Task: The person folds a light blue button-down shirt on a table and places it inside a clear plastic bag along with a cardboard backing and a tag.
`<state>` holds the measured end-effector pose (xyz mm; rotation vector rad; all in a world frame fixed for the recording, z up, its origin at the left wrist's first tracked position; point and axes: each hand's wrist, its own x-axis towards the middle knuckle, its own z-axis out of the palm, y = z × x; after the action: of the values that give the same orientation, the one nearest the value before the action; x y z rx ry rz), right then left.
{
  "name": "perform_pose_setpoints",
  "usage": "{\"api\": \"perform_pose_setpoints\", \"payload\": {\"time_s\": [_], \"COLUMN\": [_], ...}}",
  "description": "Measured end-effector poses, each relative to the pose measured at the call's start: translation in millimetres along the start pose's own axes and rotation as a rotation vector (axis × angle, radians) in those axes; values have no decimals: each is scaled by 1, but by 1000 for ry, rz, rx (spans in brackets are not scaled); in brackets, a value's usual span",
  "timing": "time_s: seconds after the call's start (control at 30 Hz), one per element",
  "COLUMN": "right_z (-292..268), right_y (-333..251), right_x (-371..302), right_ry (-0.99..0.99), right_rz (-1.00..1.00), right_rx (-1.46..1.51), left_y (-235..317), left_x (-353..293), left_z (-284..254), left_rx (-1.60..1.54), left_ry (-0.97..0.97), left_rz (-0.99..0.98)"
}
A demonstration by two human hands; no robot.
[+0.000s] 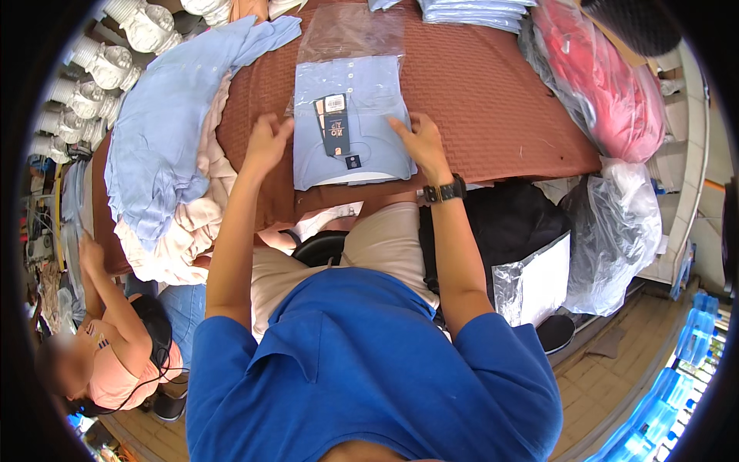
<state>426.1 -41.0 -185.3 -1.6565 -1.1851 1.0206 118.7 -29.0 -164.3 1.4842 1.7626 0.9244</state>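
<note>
Folded light-blue shirt [350, 127] lies flat on the rust-brown table cover [493, 100], centre of the table, just in front of you, its far half already inside a clear plastic bag [350, 38] whose empty far end stretches away from you. Going left to right: a heap of loose pale-blue and cream garments [165, 154] sits on the left table edge, close to the shirt but not touching it. Your left hand [265, 142] is at the shirt's near-left edge, fingers curled loosely, thumb side on the fabric; can't tell if it pinches the bag film or just presses. Dark hang tags [335, 123] lie on the shirt front, near the middle. Your right hand [419, 138] rests on the near-right part, fingers spread fairly wide and flat on the cloth, holding nothing; black watch [445, 190] on that wrist. Far right, a red bundle in plastic [608, 85] and a grey plastic sack [616, 231] sit clear of the work. Risks, as a judgement: pressure is uneven, left loose and right flat, so the fold could skew or the near hem bunch if the shirt slides; the tags could snag on the bag mouth; thin film could crease. Look: smooth, squarely folded, buttoned placket facing up, white card edge showing at the near hem.
</note>
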Motion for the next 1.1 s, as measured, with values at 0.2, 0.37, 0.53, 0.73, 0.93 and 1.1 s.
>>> {"api": "perform_pose_setpoints", "payload": {"time_s": [0.2,0.37,0.53,0.73,0.93,1.1], "right_z": [-10,-12,-8,9,12,15], "right_y": [-15,-14,-7,-7,-14,-13], "right_x": [-43,-60,-76,-90,-98,-106], "right_ry": [-211,-272,-283,-249,-200,-161], "right_rz": [95,232,318,346,356,359], "right_rx": [-311,255,726,896,942,962], "left_y": [-30,-5,15,5,16,7], "left_x": [-48,-47,-54,-49,-49,-48], "left_z": [12,14,13,16,13,24], "left_rx": [105,-93,-504,-897,-1161,-1357], "left_ry": [-132,-334,-300,-384,-525,-549], "left_rz": [110,-195,-311,-476,-672,-633]}}
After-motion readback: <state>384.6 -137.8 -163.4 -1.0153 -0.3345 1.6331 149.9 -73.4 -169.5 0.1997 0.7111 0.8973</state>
